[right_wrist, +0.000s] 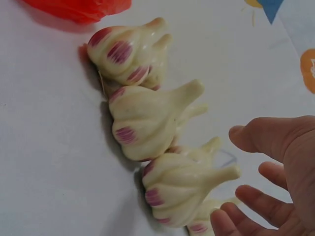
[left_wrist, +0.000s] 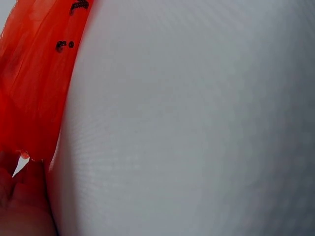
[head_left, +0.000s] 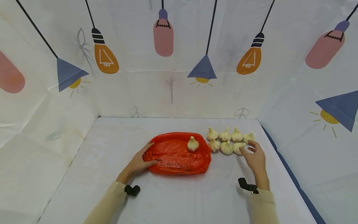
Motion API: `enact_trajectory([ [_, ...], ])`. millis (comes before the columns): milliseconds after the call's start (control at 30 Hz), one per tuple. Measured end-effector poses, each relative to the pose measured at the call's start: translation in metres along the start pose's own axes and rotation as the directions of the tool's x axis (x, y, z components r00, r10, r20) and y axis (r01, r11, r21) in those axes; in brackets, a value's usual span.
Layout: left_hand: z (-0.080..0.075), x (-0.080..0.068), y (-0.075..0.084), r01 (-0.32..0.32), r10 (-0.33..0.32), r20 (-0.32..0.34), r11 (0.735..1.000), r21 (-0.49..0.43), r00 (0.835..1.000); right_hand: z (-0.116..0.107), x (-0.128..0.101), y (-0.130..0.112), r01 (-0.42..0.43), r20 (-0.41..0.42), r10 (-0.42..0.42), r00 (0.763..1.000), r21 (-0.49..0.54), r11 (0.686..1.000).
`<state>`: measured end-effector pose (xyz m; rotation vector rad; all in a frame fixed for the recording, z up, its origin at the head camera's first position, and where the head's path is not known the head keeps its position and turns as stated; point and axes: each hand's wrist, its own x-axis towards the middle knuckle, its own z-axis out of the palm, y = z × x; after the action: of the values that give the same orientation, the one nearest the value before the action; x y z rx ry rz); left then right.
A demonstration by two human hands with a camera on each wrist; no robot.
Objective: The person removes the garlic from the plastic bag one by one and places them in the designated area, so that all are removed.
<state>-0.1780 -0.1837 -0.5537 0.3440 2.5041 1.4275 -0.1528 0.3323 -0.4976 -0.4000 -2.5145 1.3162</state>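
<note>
A red plastic bag (head_left: pixel 170 155) with black print lies spread in a shallow, tray-like shape on the white table. One garlic bulb (head_left: pixel 193 144) sits on its right part. My left hand (head_left: pixel 139 160) holds the bag's left end, thumb along the front and fingers at the back; in the left wrist view, fingers (left_wrist: pixel 27 196) show at the bag's edge. To the right stand several garlic bulbs in two rows, such as a front one (head_left: pixel 226 148). My right hand (head_left: pixel 255 157) is at their right end, fingers spread and nothing held; purple-marked bulbs (right_wrist: pixel 145 123) lie beside it.
The white table (head_left: pixel 117 140) runs back to a white cloth wall (head_left: pixel 134 87) printed with hanging lamps. Similar cloth stands on both sides. A dark blue strip (head_left: pixel 291 174) follows the table's right edge. Each wrist wears a black camera mount (head_left: pixel 247 185).
</note>
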Motion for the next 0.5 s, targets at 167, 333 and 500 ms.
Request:
enact_trajectory([
  [167,0.000,0.000,-0.001,0.002,-0.002,-0.004,1.000,0.001,1.000,-0.001,-0.003,-0.016,0.033,0.061,-0.032,0.998,-0.019,0.999],
  [333,0.000,0.000,-0.001,0.000,0.000,-0.004,1.000,0.007,1.000,0.000,-0.009,-0.032,0.078,0.106,-0.074,0.992,-0.036,0.996],
  [500,0.001,0.001,-0.003,-0.015,0.015,-0.006,1.000,0.004,1.000,0.002,-0.017,-0.047,0.075,0.106,-0.070,0.992,-0.047,0.996],
])
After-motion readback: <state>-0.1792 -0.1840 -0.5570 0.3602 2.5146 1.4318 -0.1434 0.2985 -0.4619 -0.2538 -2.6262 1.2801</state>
